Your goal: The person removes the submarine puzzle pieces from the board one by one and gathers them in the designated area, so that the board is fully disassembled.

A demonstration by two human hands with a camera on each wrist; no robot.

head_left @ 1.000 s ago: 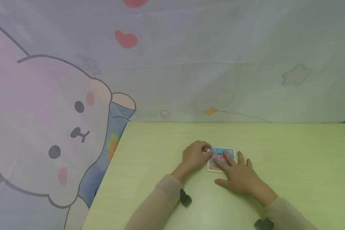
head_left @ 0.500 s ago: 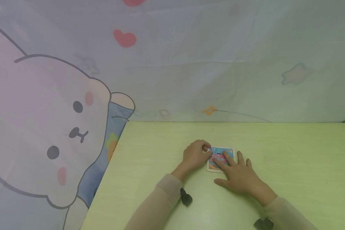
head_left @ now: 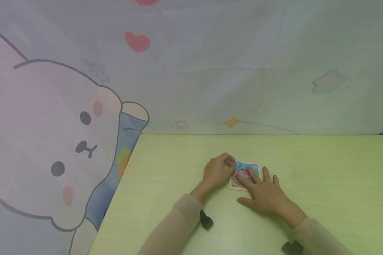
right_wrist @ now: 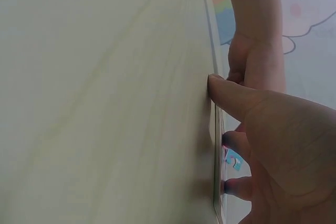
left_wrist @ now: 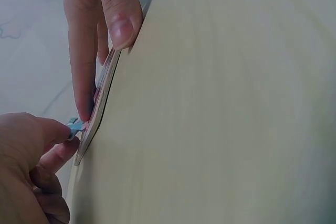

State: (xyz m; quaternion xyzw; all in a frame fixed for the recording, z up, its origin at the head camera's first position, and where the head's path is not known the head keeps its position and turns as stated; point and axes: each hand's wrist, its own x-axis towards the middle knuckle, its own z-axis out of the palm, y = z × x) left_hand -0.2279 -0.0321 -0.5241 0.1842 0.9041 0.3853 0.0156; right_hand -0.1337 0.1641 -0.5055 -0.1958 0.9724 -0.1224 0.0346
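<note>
A small square picture board with a pale rim and a blue and pink print lies flat on the table. At its upper-left corner my left hand pinches a small light-blue piece between thumb and a finger, tilted up from the board's face in the left wrist view. My right hand spreads over the board's right side, two fingertips pressing on the print and the thumb out on the table. In the right wrist view the raised blue piece shows between the fingers of my right hand.
The pale yellow-green table ends at a back edge and a slanting left edge. Behind it hangs a cloth printed with a large cartoon animal, hearts and stars. Dark wrist-worn objects sit by both sleeves.
My left fingertips have risen slightly, and the print's upper-left corner shows lifted with them. My right hand stays in place on the board. The head view has shifted a little.
</note>
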